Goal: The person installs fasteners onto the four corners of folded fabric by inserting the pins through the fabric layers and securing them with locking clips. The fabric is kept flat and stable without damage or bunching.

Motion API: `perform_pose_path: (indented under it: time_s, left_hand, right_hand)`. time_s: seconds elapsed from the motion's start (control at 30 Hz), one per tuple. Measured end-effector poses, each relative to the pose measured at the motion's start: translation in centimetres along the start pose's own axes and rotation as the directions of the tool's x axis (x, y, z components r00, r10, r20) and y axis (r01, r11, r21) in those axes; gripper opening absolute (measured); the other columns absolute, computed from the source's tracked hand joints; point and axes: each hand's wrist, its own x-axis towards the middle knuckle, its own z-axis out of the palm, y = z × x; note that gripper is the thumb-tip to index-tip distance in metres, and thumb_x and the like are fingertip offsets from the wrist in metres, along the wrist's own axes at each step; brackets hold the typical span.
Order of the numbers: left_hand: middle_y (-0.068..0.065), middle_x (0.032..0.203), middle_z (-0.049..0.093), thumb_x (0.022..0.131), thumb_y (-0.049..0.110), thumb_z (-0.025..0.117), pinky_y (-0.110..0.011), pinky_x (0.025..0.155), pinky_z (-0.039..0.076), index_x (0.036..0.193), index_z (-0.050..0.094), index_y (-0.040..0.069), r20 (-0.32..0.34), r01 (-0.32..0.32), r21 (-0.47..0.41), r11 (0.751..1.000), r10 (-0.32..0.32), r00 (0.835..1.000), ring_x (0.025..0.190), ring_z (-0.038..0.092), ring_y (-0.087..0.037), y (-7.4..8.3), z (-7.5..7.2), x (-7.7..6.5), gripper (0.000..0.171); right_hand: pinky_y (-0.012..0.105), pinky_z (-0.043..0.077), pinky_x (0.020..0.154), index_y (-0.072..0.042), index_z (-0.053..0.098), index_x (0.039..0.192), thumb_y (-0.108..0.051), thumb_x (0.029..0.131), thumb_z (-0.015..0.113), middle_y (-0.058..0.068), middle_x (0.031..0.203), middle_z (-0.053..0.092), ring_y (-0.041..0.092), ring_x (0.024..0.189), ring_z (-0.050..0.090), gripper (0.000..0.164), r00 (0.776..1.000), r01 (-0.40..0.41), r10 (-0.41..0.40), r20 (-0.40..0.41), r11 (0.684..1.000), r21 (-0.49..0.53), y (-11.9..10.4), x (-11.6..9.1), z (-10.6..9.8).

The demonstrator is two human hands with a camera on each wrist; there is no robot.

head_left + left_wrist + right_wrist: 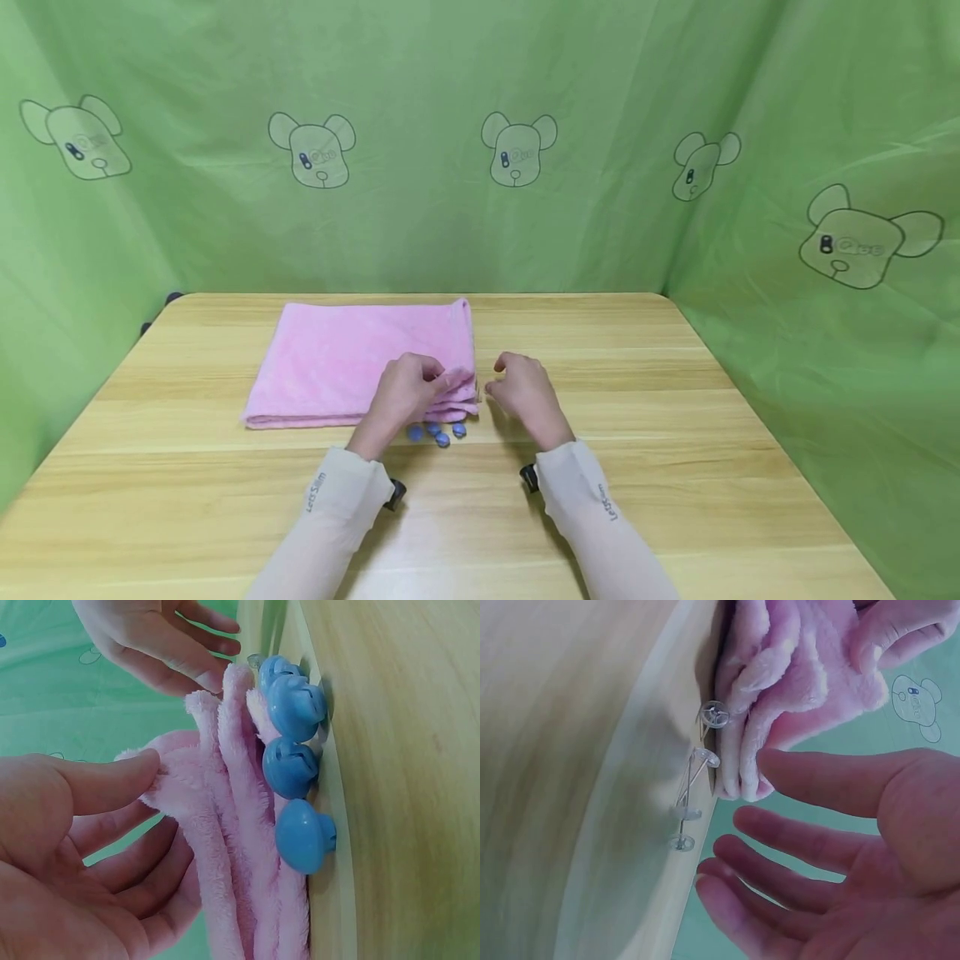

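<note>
A folded pink plush blanket [345, 350] lies on the table. At its near right corner my left hand [405, 387] pinches the top layer between thumb and fingers and lifts it; the folded layers beneath show in the left wrist view. My right hand [527, 398] is just right of that corner, its fingers [795, 881] loosely spread, holding nothing. Several blue mushroom-shaped caps [300, 836] with slotted stems lie along the blanket's near edge. Beside the corner, below the right hand, are several metal pins with clear disc heads [705, 757].
The wooden table [660, 500] has rounded far corners. Green curtains [420, 233] printed with bear heads hang behind it and on both sides. Dark objects [174, 297] peek past the table's far left edge.
</note>
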Motion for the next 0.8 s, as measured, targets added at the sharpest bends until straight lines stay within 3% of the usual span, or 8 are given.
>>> perform_pose_path:
  time_s: [0.13,0.3,0.8]
  left_hand:
    - [-0.001,0.072,0.070,0.092,0.035,0.068,-0.039,0.072,0.050,0.076,0.073,0.011,-0.014,0.003,0.012,1.000,-0.003,1.000,0.068,0.060,-0.017,0.01,-0.05,0.07,0.030]
    - [-0.001,0.073,0.070,0.092,0.029,0.068,-0.039,0.073,0.050,0.079,0.074,0.011,-0.012,0.021,0.021,1.000,-0.021,1.000,0.069,0.059,-0.017,0.07,-0.08,0.16,0.023]
    - [-0.002,0.070,0.068,0.093,0.025,0.068,-0.037,0.066,0.048,0.077,0.073,0.010,-0.012,0.020,0.028,0.999,-0.020,1.000,0.063,0.055,-0.017,0.14,-0.09,0.20,0.022]
  right_hand:
    - [0.042,0.052,0.081,0.001,0.063,0.117,-0.014,0.085,0.072,0.018,0.113,0.064,0.029,0.090,0.059,0.036,1.000,-0.002,0.002,0.016,0.999,-0.035,0.08,-0.09,0.03]
    - [0.047,0.051,0.084,0.000,0.064,0.112,-0.005,0.077,0.068,0.017,0.110,0.065,0.034,0.100,0.058,0.035,0.998,-0.010,0.016,0.054,0.994,-0.104,0.36,-0.21,0.22]
    - [0.043,0.053,0.070,-0.006,0.061,0.086,0.002,0.074,0.065,0.011,0.088,0.062,0.029,0.084,0.057,0.015,0.997,-0.039,0.046,0.065,0.993,-0.112,0.54,0.09,0.59]
